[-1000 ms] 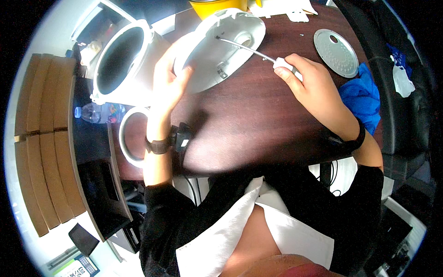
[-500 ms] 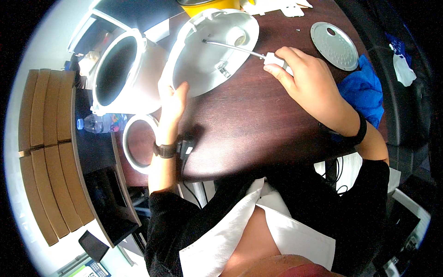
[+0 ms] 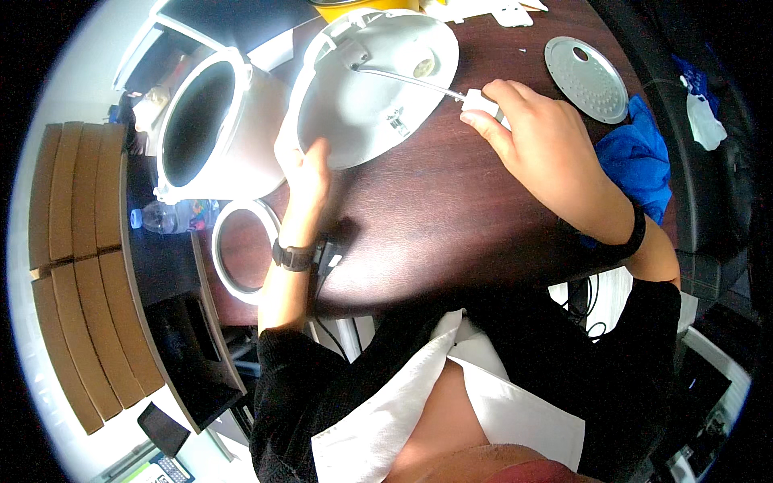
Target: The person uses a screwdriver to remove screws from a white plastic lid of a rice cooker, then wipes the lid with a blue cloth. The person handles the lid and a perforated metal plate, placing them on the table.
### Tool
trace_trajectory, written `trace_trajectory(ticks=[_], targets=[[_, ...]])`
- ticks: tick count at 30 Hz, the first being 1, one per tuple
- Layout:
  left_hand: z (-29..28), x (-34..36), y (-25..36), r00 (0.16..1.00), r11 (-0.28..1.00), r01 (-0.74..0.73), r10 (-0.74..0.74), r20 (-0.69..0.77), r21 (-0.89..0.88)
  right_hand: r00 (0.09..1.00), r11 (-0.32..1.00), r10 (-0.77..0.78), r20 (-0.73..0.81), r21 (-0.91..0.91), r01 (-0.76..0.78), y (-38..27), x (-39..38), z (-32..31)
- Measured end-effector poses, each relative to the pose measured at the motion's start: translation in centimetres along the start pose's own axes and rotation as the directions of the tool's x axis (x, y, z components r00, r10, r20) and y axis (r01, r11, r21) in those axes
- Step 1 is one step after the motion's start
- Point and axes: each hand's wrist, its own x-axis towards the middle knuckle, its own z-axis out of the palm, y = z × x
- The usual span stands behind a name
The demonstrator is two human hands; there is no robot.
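Note:
A round white plastic cover [image 3: 354, 121], shaped like a shallow bowl, is tilted so its inside faces me. My left hand [image 3: 304, 173] grips its lower left rim, thumb showing and the other fingers hidden behind. In my right hand [image 3: 543, 149] is a screwdriver [image 3: 411, 83], its white handle closed in my fingers. The long metal shaft runs leftward into the cover, with the tip at a small fitting near the upper left of the inside wall. A small metal clip [image 3: 398, 121] sits lower on the cover's inner surface.
Left of the cover stands a white cylindrical housing [image 3: 262, 121]; a white ring [image 3: 228, 278] lies nearer me. A dotted metal disc [image 3: 588, 84] and blue cloth [image 3: 640, 161] are at the right. A yellow container [image 3: 370, 11] stands behind, a plastic bottle [image 3: 173, 216] at the left.
The cover has tilted slightly and shifted a little right, showing more of its upper inner wall. My left wrist has turned with it; the screwdriver tip stays at about the same spot.

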Motion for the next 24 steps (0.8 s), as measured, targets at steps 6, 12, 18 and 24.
trace_trajectory(ticks=[6, 12, 18, 24], targets=[[0.6, 0.4, -0.2, 0.994, 0.994, -0.095, 0.098, -0.051, 0.061, 1.0, 0.999, -0.009, -0.027, -0.046, 0.008, 0.1, -0.1, -0.2], [0.6, 0.7, -0.1, 0.995, 0.995, -0.096, 0.096, -0.001, 0.04, 0.999, 1.0, -0.017, -0.035, -0.023, 0.016, 1.0, 0.5, 0.7], [0.7, 0.7, 0.1, 0.994, 0.993, -0.105, 0.105, 0.007, 0.046, 0.993, 0.931, 0.09, 0.074, 0.347, -0.11, 2.3, 0.8, 2.2], [0.6, 0.8, 0.2, 0.993, 0.985, -0.121, 0.12, 0.014, 0.121, 0.809, 0.483, 0.238, 0.538, 0.656, -0.579, 1.6, 1.0, 2.0]])
